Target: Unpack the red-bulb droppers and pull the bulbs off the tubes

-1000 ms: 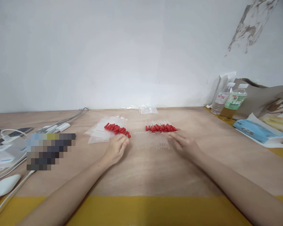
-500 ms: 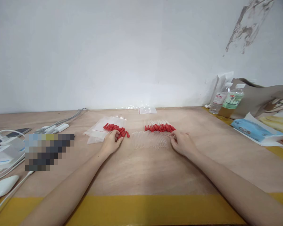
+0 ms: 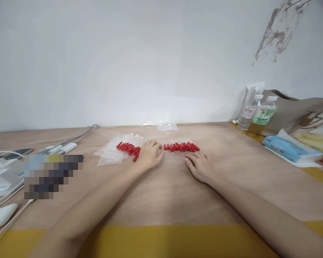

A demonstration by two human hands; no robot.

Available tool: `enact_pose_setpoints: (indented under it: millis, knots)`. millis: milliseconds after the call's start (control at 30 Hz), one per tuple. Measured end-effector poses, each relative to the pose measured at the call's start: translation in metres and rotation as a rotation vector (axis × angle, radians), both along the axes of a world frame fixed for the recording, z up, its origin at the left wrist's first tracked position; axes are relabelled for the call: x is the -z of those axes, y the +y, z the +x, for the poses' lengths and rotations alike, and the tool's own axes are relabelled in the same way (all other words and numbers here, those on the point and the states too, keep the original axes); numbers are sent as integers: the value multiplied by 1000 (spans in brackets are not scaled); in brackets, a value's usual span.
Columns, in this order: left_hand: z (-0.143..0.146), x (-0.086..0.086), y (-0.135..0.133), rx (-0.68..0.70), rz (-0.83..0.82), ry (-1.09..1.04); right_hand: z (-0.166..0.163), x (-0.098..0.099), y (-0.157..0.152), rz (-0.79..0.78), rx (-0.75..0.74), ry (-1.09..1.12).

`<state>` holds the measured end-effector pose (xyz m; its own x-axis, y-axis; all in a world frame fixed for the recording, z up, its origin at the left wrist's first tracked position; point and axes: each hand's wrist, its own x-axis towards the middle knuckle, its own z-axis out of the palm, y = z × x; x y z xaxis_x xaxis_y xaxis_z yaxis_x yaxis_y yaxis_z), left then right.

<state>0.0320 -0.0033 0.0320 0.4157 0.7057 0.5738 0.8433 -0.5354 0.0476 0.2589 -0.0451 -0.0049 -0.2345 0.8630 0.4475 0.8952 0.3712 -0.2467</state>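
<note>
A row of thin clear tubes (image 3: 173,163), seemingly glass droppers' stems, lies on the table between my hands. My left hand (image 3: 150,154) is over the row's left end, fingers bent and thumb apart; no held item shows. At the right end my right hand (image 3: 200,166) rests low, its fingers loosely extended and touching or very near the tubes. Just behind the row lie tubes capped with red rubber bulbs (image 3: 181,147), bulbs toward me. Left of my left hand, a pile of loose red bulbs (image 3: 127,147) lies partly on clear zip bags (image 3: 107,152).
Another clear bag (image 3: 167,127) lies by the wall. To the right stand two bottles (image 3: 262,116), a tissue pack (image 3: 292,148) and a grey bag (image 3: 282,111). Chargers and cables (image 3: 9,172) are on the left, beside a blurred-out patch. Yellow tape (image 3: 164,240) runs along the front edge.
My left hand has moved right from the loose red bulbs to the tubes' left end. My right hand has shifted slightly, its fingers now flatter. The view has moved slightly.
</note>
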Motion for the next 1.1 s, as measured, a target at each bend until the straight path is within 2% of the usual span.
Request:
enact_pose_setpoints:
  millis: [200, 367, 533, 633, 767, 967, 1100]
  knots:
    - [51, -4, 34, 4, -88, 38, 9, -1, 8, -46, 46, 143]
    - [62, 0, 43, 58, -121, 20, 12, 2, 15, -61, 12, 199]
    - [64, 1, 41, -2, -82, -88, 11, 6, 18, -68, -24, 184]
    - [55, 1, 33, -42, -36, -250, 11, 7, 19, -86, -52, 173]
    - [24, 8, 7, 91, 30, -503, 11, 8, 20, -108, -71, 172]
    - [-33, 28, -40, 234, 26, -483, 12, 11, 21, -122, -85, 229]
    - [-42, 37, -47, 284, -54, -499, 14, 16, 24, -84, -82, 322]
